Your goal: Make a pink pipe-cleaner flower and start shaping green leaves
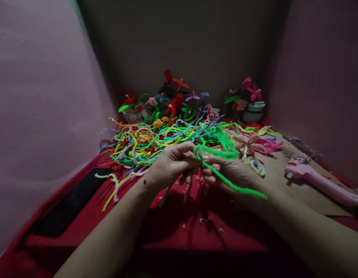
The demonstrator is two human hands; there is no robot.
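Both hands meet at the middle of the head view, above a red cloth. My left hand (177, 160) is closed, its thumb and fingers pinching a bright green pipe cleaner (234, 186). My right hand (222, 170) is closed on the same pipe cleaner from the other side. The green strand bends into a loop over the right fingers, and one long end runs down across the right wrist. Where exactly the fingertips press is partly hidden. Just behind the hands lies a tangled heap of colourful pipe cleaners (138, 141).
Behind the heap stand pipe cleaner flowers (174, 104) and a lidded jar (253, 112). At right, a pink glue gun (321, 177) and a tape roll (256, 166) lie on a brown board (283, 193). A black phone (71, 204) rests at left. Pink walls flank both sides.
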